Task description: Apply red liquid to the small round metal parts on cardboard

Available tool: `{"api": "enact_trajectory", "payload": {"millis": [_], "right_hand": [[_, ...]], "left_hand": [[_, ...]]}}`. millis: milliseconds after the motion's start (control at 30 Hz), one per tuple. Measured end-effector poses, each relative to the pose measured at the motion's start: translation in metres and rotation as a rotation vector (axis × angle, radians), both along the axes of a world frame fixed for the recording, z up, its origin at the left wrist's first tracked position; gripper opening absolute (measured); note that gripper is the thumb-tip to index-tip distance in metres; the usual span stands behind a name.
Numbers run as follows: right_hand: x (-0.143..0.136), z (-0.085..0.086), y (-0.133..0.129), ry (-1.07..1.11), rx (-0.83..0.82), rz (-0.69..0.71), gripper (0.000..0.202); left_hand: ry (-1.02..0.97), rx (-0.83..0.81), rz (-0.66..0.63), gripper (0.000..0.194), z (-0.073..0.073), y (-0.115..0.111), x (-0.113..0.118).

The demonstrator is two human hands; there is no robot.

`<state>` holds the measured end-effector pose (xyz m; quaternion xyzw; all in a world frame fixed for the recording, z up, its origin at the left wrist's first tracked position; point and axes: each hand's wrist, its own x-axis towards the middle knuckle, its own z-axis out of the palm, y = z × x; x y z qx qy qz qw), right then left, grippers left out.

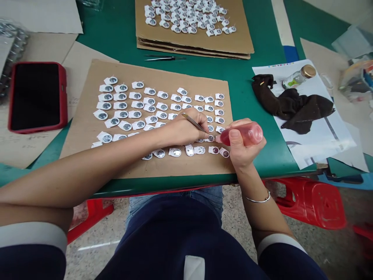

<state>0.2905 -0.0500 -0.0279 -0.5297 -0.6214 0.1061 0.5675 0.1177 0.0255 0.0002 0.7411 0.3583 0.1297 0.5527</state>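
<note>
My left hand [186, 126] is closed around a pair of metal tweezers [192, 122], their tips down beside a small round piece on a white tab [209, 138]. My right hand [244, 149] grips a pink squeeze bottle [242, 134], tilted so its nozzle points left at that same piece. Whether the nozzle touches it I cannot tell. Rows of similar white-tabbed round pieces lie on a brown cardboard sheet [78, 128]. Two pieces near the right front corner, one of them a dark-faced piece [224, 152], look darker than the others. My left forearm hides part of the rows.
A cardboard stack [192, 46] at the back bears many more pieces. Another pair of tweezers [164, 58] lies before it. A red-cased phone [37, 96] is at left. At right, a dark cloth [294, 107] and a glass jar [300, 76] rest on printed paper [329, 144].
</note>
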Motion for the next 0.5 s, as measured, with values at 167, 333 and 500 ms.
{"api": "enact_trajectory", "payload": {"millis": [167,333,500], "right_hand": [[-0.0008,-0.0006,0.0009,0.018,0.033,0.01,0.011],[0.0005,-0.001,0.001,0.002,0.012,0.017,0.012],[-0.0053,0.0021,0.0009,0.028,0.005,0.011,0.013]], "left_hand": [[-0.036,0.0,0.008,0.002,-0.0024,0.0005,-0.0001],[-0.04,0.0,0.016,0.004,-0.0021,-0.0001,0.0004],[-0.026,-0.024,0.02,0.004,0.0023,-0.0002,0.001]]}}
